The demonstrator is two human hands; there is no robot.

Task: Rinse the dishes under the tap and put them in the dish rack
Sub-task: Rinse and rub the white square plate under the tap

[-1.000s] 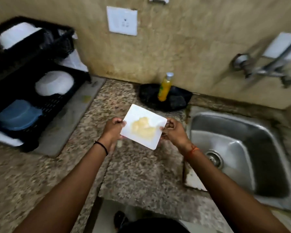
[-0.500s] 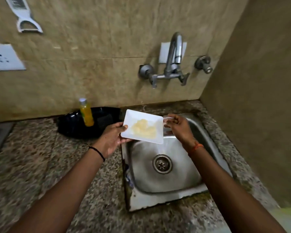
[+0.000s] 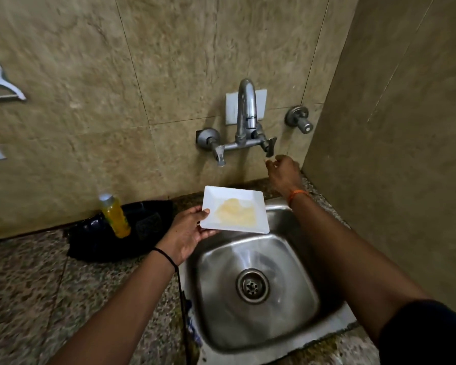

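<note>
Left hand [image 3: 186,237] grips the square white plate [image 3: 234,208] by its left edge — thumb on top of the rim, fingers under it. Plate's held roughly level over the back-left corner of the sink [image 3: 295,262], w/ a pale yellow smear [image 3: 236,214] across its middle. A thin black band [image 3: 166,257] sits on that wrist.

Right hand [image 3: 283,173] is off the plate, reached up toward the back wall. Fingers loosely curled, holding nothing, fingertips just below the right-hand tap lever [image 3: 269,146]; can't tell if they touch it. An orange thread [image 3: 296,194] is tied round that wrist, and a dark sleeve [image 3: 427,335] shows at the upper arm, bottom right.

The tap [image 3: 246,111] is a wall-mounted mixer w/ a curved spout and a second lever [image 3: 219,155] on the left. No water visible from the spout. A separate round valve [image 3: 299,119] sits on the wall to the right of it, and a white plate-like cover [image 3: 231,108] is behind the spout.

Steel sink basin looks bare, round drain strainer [image 3: 252,285] at its centre. It's set into a speckled granite counter [image 3: 37,299].

Left of the sink, against the wall: a black tray-like holder [image 3: 95,241] w/ a small bottle of yellow-orange liquid [image 3: 115,216] standing in it, and a dark scrubber pad [image 3: 148,225] beside that.

Far left on the tiled wall [image 3: 90,75], a white peeler-shaped tool [image 3: 0,88] hangs, cut off by the frame edge. Dish rack isn't in view.
</note>
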